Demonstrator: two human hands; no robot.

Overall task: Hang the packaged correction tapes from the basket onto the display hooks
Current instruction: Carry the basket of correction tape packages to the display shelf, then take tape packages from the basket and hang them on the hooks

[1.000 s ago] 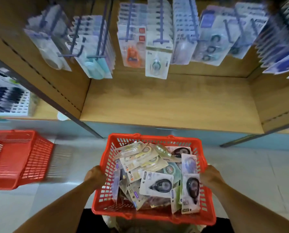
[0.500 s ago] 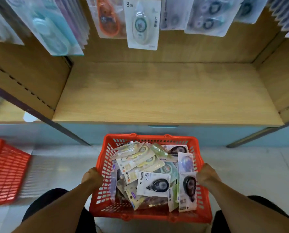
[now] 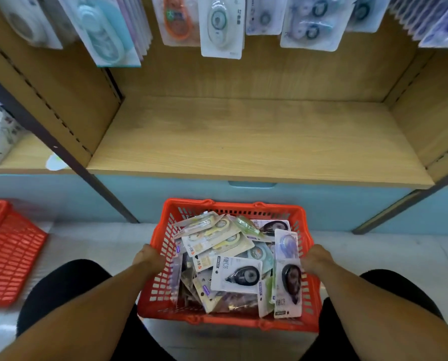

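The packaged tapes [image 3: 235, 259] lie in a loose heap inside the red basket [image 3: 229, 320], some flat and some tilted against its walls. The basket sits low between the person's knees, just in front of the wooden shelf [image 3: 256, 142]. The left hand [image 3: 147, 257] grips the basket's left rim, fingers curled over the edge; the right hand [image 3: 315, 257] grips the right rim the same way. Above the basket, at the top of the shelf bay, more hanging packs [image 3: 221, 26] dangle in rows; their hooks are out of view. Left of the basket, a second red basket [image 3: 8, 259] rests on the pale floor [image 3: 92, 243].
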